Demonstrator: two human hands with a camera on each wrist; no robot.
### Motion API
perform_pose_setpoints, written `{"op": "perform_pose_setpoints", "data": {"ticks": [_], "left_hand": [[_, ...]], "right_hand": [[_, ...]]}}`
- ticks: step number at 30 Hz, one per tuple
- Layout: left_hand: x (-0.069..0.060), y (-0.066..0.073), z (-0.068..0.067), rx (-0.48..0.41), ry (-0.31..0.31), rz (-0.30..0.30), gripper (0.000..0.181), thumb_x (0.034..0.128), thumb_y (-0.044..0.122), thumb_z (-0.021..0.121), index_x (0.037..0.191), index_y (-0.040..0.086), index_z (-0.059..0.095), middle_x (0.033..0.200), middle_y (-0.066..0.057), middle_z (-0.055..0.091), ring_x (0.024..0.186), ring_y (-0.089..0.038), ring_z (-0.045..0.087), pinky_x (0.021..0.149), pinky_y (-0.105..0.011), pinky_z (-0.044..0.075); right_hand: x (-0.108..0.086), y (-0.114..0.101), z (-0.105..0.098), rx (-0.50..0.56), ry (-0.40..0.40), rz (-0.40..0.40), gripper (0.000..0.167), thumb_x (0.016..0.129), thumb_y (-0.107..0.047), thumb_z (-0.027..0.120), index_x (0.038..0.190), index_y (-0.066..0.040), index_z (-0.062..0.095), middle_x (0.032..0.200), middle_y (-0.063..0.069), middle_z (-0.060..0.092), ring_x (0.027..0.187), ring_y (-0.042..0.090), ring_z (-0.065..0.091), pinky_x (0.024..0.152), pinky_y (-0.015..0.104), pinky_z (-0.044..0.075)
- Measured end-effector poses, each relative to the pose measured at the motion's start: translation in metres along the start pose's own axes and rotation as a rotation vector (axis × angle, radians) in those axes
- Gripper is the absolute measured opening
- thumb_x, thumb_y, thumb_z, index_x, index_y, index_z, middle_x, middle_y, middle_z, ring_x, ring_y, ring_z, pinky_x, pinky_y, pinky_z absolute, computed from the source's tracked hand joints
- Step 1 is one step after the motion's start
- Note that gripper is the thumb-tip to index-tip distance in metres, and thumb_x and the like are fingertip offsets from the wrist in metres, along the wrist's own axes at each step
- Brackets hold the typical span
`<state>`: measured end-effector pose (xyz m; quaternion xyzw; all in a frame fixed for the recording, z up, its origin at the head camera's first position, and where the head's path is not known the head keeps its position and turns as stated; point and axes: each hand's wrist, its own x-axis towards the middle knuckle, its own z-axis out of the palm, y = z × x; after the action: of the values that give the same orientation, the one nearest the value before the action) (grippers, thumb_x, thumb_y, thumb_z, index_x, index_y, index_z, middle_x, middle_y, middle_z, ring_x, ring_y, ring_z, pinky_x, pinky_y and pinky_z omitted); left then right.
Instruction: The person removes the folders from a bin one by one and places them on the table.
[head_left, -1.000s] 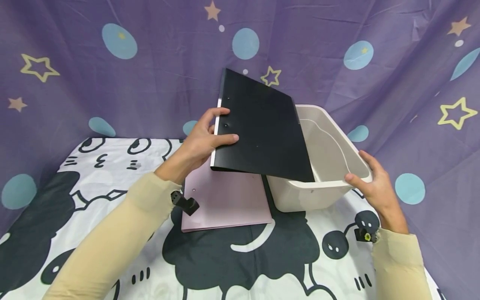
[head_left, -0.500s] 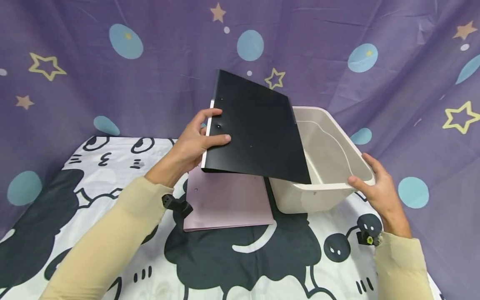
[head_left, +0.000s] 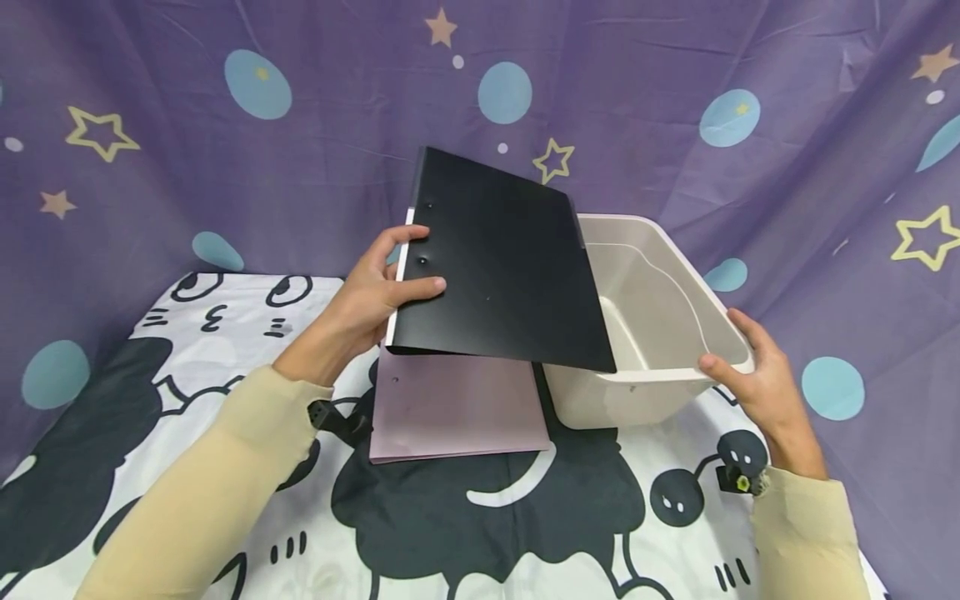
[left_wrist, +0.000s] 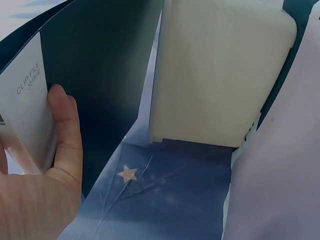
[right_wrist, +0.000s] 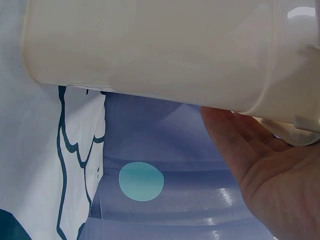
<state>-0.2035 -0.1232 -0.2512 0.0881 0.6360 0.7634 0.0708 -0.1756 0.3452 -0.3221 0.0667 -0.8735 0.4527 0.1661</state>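
Observation:
My left hand (head_left: 363, 300) grips a black clip file (head_left: 495, 267) by its white-labelled spine, thumb on the near cover. The file is tilted above the left side of a beige plastic bin (head_left: 637, 406), its lower right corner in front of the rim. In the left wrist view the spine label (left_wrist: 30, 95) reads "CLIP FILE". With thumb and fingers, my right hand (head_left: 765, 387) holds the bin's right front corner. A pink folder (head_left: 459, 408) lies flat left of the bin, its far part hidden behind the black file.
A white cloth with black cartoon animals (head_left: 487, 533) covers the surface. Behind it hangs a purple curtain (head_left: 360, 108) with stars and blue spots. The bin stands near the curtain at the right.
My left hand has shifted left and a little down with the black clip file, showing more of the bin's inside. My right hand stays on the bin; the head view has turned slightly.

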Motion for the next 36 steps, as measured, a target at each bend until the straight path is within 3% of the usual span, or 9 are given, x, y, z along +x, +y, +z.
{"op": "perform_pose_setpoints", "data": {"ticks": [12, 20, 36], "left_hand": [[-0.014, -0.005, -0.007, 0.045, 0.009, 0.012, 0.072, 0.0825, 0.001, 0.072, 0.140, 0.027, 0.037, 0.122, -0.021, 0.055, 0.087, -0.029, 0.068, 0.068, -0.044, 0.056], [-0.023, -0.005, -0.015, 0.050, 0.013, -0.010, 0.074, 0.0822, 0.004, 0.074, 0.141, 0.028, 0.036, 0.125, -0.020, 0.052, 0.089, -0.028, 0.067, 0.070, -0.045, 0.056], [-0.037, -0.010, -0.032, 0.076, 0.013, 0.001, 0.070, 0.0848, 0.006, 0.072, 0.141, 0.028, 0.036, 0.108, -0.014, 0.061, 0.082, -0.024, 0.069, 0.067, -0.043, 0.056]], "right_hand": [[0.001, -0.001, 0.000, -0.004, 0.010, -0.015, 0.076, 0.083, -0.011, 0.071, 0.148, -0.004, 0.032, 0.121, 0.015, 0.050, 0.096, 0.004, 0.051, 0.075, 0.009, 0.040], [0.000, -0.001, 0.000, 0.009, 0.007, -0.015, 0.076, 0.083, -0.010, 0.071, 0.148, -0.004, 0.032, 0.121, 0.012, 0.050, 0.097, 0.005, 0.051, 0.075, 0.009, 0.041], [0.000, -0.001, 0.001, 0.020, 0.008, -0.014, 0.076, 0.084, -0.010, 0.070, 0.148, -0.003, 0.031, 0.122, 0.013, 0.049, 0.098, 0.005, 0.051, 0.076, 0.009, 0.041]]}}
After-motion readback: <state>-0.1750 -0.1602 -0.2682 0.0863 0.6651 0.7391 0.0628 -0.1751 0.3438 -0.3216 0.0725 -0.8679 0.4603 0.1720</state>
